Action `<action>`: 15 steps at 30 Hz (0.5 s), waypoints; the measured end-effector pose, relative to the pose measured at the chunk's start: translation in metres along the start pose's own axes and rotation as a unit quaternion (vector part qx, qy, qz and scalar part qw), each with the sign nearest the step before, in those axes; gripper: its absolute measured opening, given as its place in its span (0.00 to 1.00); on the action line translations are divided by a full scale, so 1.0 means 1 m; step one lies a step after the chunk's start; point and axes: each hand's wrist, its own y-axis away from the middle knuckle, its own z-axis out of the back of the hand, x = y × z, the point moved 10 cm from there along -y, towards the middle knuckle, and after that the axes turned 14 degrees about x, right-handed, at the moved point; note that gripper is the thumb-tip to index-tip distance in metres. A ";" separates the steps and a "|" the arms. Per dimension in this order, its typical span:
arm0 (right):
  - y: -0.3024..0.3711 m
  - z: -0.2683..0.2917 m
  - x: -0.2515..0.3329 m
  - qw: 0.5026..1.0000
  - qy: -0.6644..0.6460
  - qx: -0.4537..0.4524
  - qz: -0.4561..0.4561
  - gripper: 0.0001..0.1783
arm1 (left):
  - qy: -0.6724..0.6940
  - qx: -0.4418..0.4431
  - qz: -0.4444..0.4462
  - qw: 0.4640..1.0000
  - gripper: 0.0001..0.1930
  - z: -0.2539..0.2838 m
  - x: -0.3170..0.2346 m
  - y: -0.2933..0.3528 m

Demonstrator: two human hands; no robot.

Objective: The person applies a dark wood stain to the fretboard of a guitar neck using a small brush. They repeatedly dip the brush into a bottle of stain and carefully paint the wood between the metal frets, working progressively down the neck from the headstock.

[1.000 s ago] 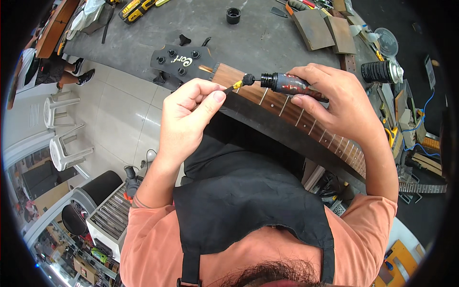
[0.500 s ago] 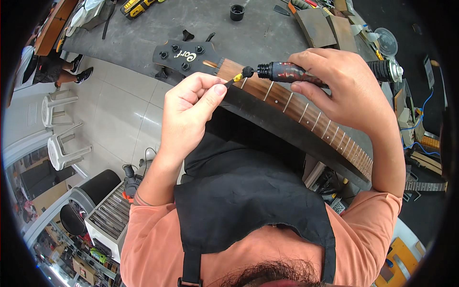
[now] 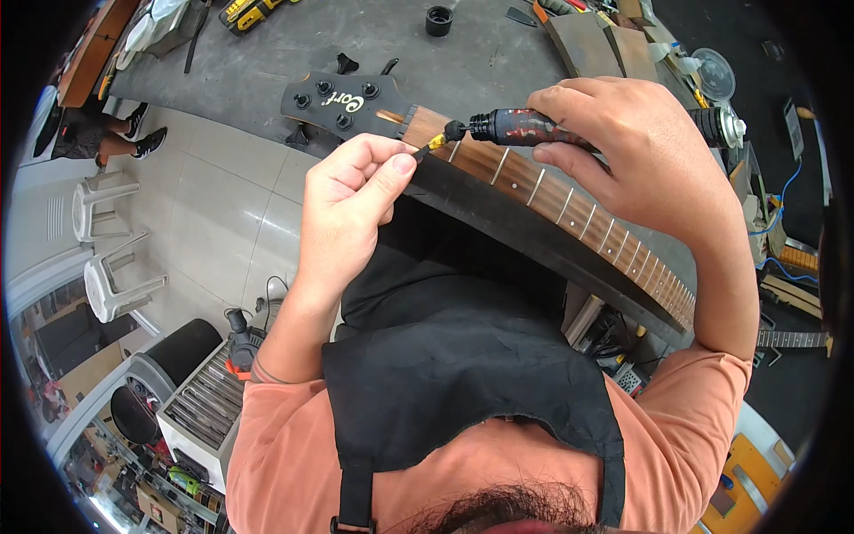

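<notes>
My left hand (image 3: 351,209) pinches a thin black-and-yellow applicator stick (image 3: 434,142) between thumb and fingertips. The stick's dark rounded tip (image 3: 455,131) meets the mouth of a small black bottle with reddish stains (image 3: 525,127). That bottle lies nearly level in my right hand (image 3: 618,147), whose fingers wrap round it from above. Both hands are over a bass guitar neck, its wooden fretboard (image 3: 551,203) running from the black headstock (image 3: 322,100) down to the right. Beyond my right hand shows a black ribbed piece with a silvery end (image 3: 725,128); I cannot tell whether it joins the bottle.
On the grey workbench (image 3: 294,44) stand a black cap (image 3: 439,20) and a yellow-and-black power tool (image 3: 252,12). Wooden blocks (image 3: 589,44) and tools crowd its right side. White plastic stools (image 3: 123,276) are on the floor at left, with a person's legs (image 3: 116,138) beyond.
The bottle, the stick and both hands have shifted very slightly to the left together, while the whole view moved a little too. Both grips stay the same.
</notes>
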 end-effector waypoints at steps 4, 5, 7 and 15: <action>-0.001 -0.001 0.001 1.000 0.007 -0.009 0.001 0.17 | 0.004 0.002 -0.001 1.000 0.11 0.000 0.000 0.000; -0.001 -0.001 0.002 1.000 0.010 -0.012 0.003 0.18 | 0.002 0.002 -0.002 1.000 0.11 0.000 0.001 0.000; -0.001 0.000 0.002 1.000 0.008 -0.009 0.001 0.18 | 0.008 0.004 0.001 1.000 0.11 0.000 0.002 0.000; -0.003 0.001 0.003 1.000 0.015 -0.005 0.000 0.17 | 0.013 0.002 -0.001 1.000 0.11 0.003 0.003 0.001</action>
